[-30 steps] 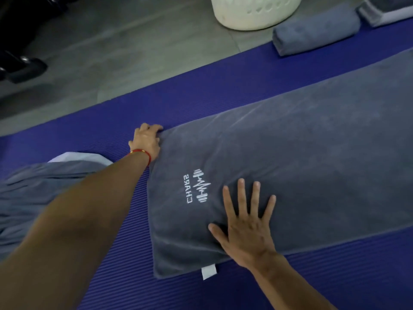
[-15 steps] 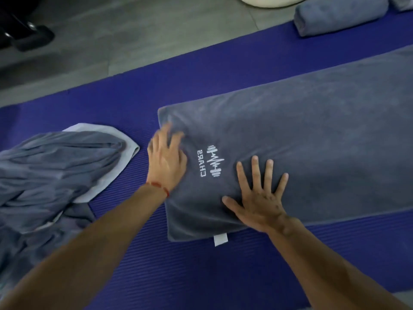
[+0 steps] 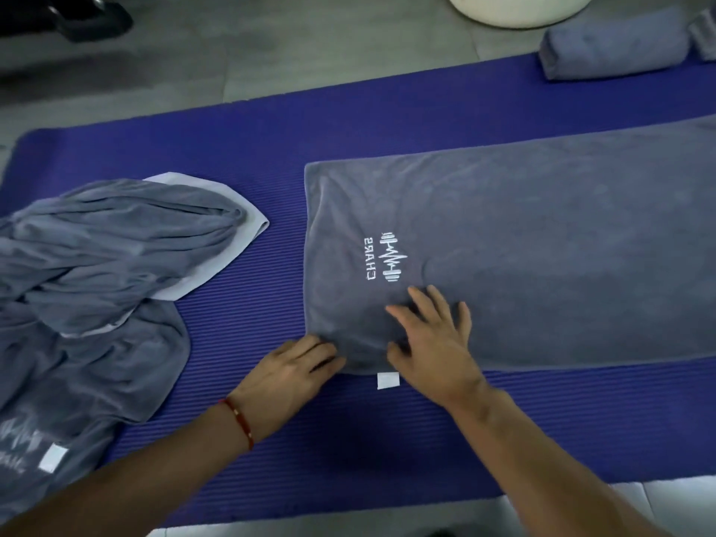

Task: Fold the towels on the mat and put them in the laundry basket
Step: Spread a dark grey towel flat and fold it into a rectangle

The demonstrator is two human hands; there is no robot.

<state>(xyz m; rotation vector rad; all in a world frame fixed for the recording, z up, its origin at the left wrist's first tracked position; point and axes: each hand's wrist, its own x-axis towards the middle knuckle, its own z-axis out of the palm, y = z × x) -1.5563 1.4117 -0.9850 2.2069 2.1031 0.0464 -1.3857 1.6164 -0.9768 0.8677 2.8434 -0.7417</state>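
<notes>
A long grey towel (image 3: 542, 242) with a white logo lies flat along the purple mat (image 3: 248, 296), folded lengthwise. My left hand (image 3: 290, 370) is at the towel's near left corner, fingertips at or under its edge. My right hand (image 3: 434, 335) rests flat on the towel just right of that corner, fingers spread, slightly blurred. A white label (image 3: 388, 380) sticks out from the near edge between the hands. The white laundry basket (image 3: 519, 9) stands on the floor at the top.
A crumpled heap of grey towels (image 3: 97, 273) covers the mat's left end. A rolled grey towel (image 3: 612, 44) lies at the top right by the basket. Grey floor runs beyond the mat; dark objects (image 3: 77, 17) sit top left.
My left hand slid from the towel's far left corner along its left edge to the near corner. My right hand moved slightly toward the near edge. The view pulled back.
</notes>
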